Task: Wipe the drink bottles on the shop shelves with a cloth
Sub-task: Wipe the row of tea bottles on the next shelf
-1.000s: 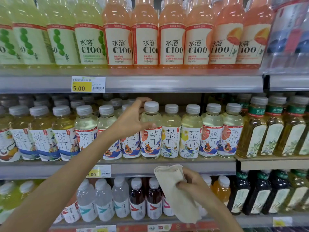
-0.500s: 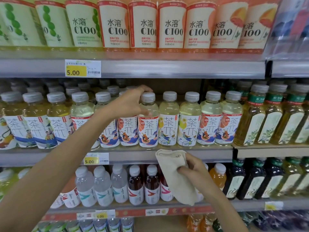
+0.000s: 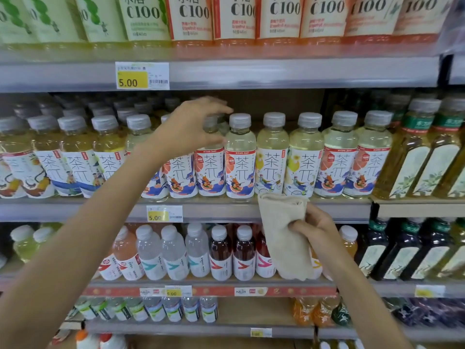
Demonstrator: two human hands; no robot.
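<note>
A row of pale tea bottles with grey caps and illustrated labels fills the middle shelf (image 3: 289,209). My left hand (image 3: 191,127) is raised at the necks of this row, thumb and fingers spread in a wide C around the top of one tea bottle (image 3: 210,170). A gap shows between the fingers and its cap, so I see no grip. The neighbouring tea bottle (image 3: 240,157) stands just right of the fingertips. Lower down, my right hand (image 3: 318,226) grips a folded beige cloth (image 3: 284,238), which hangs in front of the shelf edge and the lower bottles.
Tall C100 bottles (image 3: 193,18) line the top shelf above a yellow 5.00 price tag (image 3: 142,75). Green-capped olive bottles (image 3: 417,157) stand at the right. Water and dark red drinks (image 3: 221,253) sit on the lower shelf, with more bottles underneath.
The view has dropped and moved closer to the shelves. My left hand has shifted slightly left, off the bottle it touched, and spread wider. The cloth hand has risen a little towards the middle shelf's edge.
</note>
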